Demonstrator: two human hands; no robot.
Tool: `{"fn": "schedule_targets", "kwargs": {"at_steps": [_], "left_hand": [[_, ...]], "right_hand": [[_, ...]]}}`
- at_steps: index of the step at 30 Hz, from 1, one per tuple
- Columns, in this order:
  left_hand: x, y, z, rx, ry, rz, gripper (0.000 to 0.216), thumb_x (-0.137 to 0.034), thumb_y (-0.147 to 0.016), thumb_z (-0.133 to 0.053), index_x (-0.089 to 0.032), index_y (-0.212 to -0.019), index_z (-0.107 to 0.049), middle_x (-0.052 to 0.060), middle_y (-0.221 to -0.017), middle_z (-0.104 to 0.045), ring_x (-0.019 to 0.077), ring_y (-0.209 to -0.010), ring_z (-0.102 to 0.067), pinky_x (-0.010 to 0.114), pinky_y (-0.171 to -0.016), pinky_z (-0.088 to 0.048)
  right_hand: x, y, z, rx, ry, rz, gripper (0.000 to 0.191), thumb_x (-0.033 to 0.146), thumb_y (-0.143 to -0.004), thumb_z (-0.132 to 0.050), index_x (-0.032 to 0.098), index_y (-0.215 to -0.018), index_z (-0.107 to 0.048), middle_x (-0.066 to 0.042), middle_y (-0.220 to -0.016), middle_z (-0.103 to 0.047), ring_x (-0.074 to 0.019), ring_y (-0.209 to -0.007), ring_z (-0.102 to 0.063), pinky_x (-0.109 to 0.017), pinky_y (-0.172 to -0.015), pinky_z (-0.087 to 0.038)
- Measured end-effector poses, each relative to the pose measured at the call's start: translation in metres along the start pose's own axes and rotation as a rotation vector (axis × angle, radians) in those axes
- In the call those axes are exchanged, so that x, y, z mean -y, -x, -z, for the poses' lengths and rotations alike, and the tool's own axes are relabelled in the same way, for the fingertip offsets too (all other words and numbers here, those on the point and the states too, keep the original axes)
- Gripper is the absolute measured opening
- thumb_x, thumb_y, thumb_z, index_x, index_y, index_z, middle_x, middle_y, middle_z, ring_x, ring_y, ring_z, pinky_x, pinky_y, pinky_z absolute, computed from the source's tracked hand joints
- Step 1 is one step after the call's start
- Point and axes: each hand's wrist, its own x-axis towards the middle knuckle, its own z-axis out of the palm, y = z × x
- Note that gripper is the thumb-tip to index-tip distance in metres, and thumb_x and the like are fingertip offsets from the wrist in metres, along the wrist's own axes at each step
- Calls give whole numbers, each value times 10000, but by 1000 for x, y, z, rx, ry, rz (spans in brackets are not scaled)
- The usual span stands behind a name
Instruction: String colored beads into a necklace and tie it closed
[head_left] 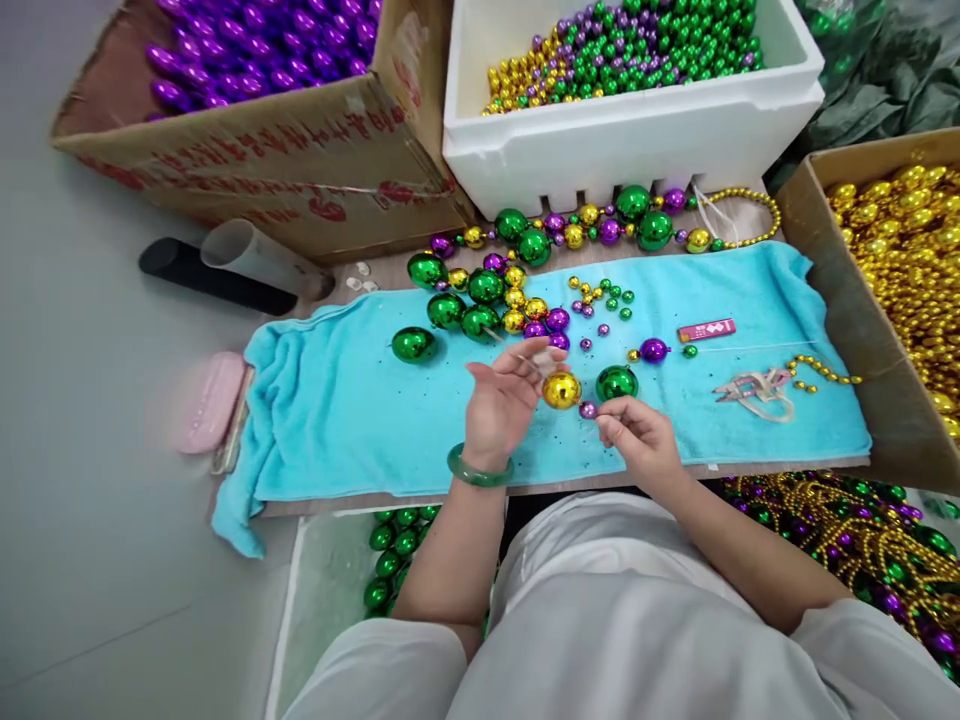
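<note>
Right hand (642, 438) pinching small purple bead (588, 410) at 4 o'clock from gold ball (562, 391), apparently steadying it | left hand (499, 408) palm up, thumb spread, finger grip unclear | loose beads (613, 304) at gold ball's 1 o'clock, likely for reach

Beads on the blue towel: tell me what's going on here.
A person's right hand pinches at a small purple bead, next to a large gold bead by the upturned left hand. Whether it grips anything is unclear. A large green bead lies beyond the right hand on the towel, with loose small beads and strung beads farther back.
</note>
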Motion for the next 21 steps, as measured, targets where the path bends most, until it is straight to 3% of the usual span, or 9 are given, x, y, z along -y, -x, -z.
{"fn": "schedule_targets", "kwargs": {"at_steps": [3,7,14,17,21], "left_hand": [[-5,-6,12,-158,-98,-65,544,-656,-803,-498,-169,-937,-702,97,-922,-698,211,-894,-652,315,-763,-518],[-8,-20,19,-258,-527,-247,191,-321,-749,-710,-179,-875,-732,63,-917,-690,178,-911,-607,275,-848,-459],[-8,-55,10,-16,-982,-462,163,-188,-740,-681,-256,-874,-745,61,-947,-686,240,-988,-551,396,-1035,-311],[-6,-72,12,97,-1096,-456,153,-198,-769,-649,-249,-881,-741,75,-928,-676,243,-946,-541,409,-1022,-297],[-1,-85,13,135,-1192,-457,138,-232,-798,-611,-249,-857,-734,80,-872,-654,261,-929,-501,436,-1014,-278]], "right_hand": [[6,0,-3,10,-4,36,183,351,-828,-582,175,-801,-626,10,-621,-565,-100,-572,-518,-232,-556,-443],[10,-7,1,-21,-8,58,190,351,-832,-580,173,-785,-626,14,-599,-542,-97,-552,-494,-223,-521,-419],[21,-25,14,-73,5,128,186,356,-828,-596,175,-804,-631,16,-595,-545,-96,-535,-484,-218,-503,-409],[21,-19,16,2,37,160,173,337,-849,-581,178,-807,-634,11,-619,-555,-99,-563,-501,-222,-534,-422],[14,0,16,121,96,153,181,327,-873,-556,176,-812,-635,-8,-668,-579,-105,-593,-506,-230,-552,-424]]}}
